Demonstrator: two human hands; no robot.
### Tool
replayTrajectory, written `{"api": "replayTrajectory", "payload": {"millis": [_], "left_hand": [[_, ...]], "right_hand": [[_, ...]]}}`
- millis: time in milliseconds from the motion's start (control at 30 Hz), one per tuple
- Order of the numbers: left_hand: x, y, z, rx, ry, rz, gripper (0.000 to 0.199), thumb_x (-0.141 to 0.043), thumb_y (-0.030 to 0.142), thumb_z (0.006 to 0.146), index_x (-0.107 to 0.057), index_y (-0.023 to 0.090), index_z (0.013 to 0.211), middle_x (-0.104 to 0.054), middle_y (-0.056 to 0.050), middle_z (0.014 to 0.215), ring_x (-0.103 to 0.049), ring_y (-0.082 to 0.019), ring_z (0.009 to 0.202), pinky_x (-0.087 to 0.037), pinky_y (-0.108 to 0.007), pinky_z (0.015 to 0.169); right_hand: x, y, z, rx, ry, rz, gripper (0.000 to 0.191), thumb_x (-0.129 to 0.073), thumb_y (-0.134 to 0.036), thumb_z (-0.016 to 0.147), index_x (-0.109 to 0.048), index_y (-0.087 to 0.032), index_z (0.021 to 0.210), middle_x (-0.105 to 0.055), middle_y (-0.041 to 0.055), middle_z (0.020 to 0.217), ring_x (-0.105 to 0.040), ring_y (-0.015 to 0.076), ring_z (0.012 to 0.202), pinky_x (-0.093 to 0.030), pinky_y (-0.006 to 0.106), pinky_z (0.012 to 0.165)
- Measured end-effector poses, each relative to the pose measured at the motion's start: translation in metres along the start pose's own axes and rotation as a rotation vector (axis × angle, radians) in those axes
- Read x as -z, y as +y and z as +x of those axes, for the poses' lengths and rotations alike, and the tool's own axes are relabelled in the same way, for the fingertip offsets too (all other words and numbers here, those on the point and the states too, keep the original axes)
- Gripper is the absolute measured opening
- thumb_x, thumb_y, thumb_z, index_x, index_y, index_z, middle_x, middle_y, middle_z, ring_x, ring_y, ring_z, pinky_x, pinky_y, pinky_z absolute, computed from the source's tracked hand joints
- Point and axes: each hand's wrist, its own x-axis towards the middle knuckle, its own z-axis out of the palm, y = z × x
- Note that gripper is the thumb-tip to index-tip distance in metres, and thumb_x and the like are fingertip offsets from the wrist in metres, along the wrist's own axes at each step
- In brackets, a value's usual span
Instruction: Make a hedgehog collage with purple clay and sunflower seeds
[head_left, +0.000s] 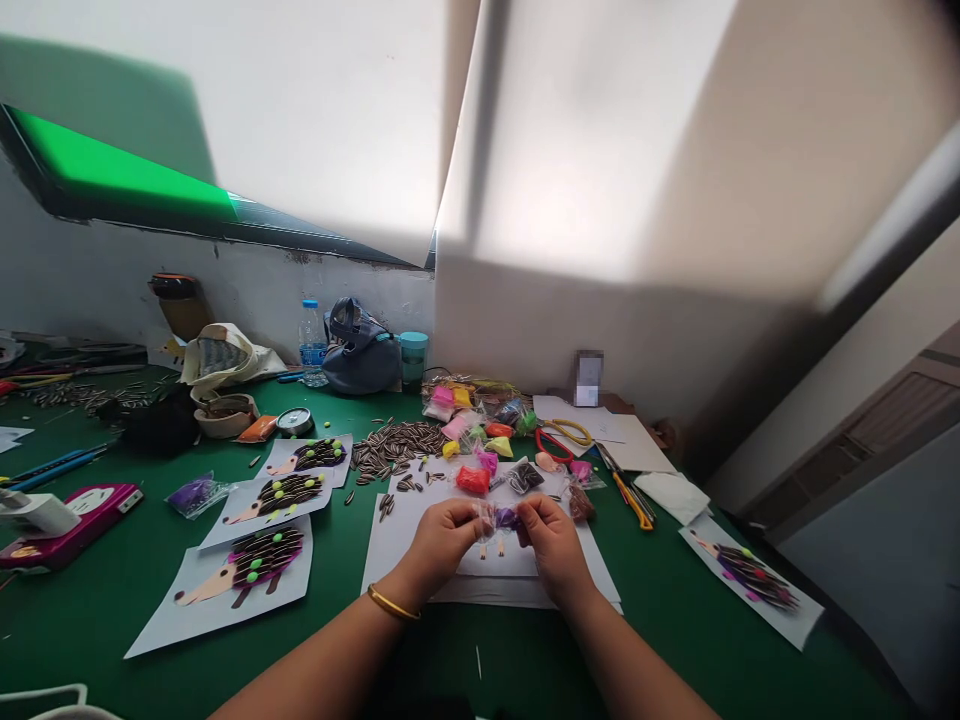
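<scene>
Step in hand: I judge it to be two-handed handling of the purple packet [507, 518], a purple mass in clear film.
Left hand [444, 542]: my fingertips are pinched narrow on the clear film.
Right hand [556, 548]: my thumb and fingers close on the purple end.
Packet position: between my hands, above the white sheets [517, 592], near the red packet [474, 480].
Next move calls for: in my judgement, both pinches steady and light, film kept untorn.
Film opening: I cannot tell.

No readable text: print on the bottle [311, 352] label too small; phone [589, 380] screen pixelated.
</scene>
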Motion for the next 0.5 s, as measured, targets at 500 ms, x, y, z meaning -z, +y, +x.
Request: {"api": "replayTrajectory", "payload": {"millis": [500], "left_hand": [[-0.010,-0.001,-0.001,0.073,-0.070,-0.090,0.034,-0.078,0.046,0.066,-0.073,0.013,0.074,-0.070,-0.005,0.069,-0.059,-0.016,0.065,-0.044,-0.026,0.064]], "right_hand": [[-0.007,-0.006,-0.007,0.102,0.092,-0.177,0.047,-0.059,-0.064,0.083,-0.050,-0.022,0.064,-0.046,-0.0030,0.057,-0.042,0.0135,0.055,-0.036,0.027,0.054]]}}
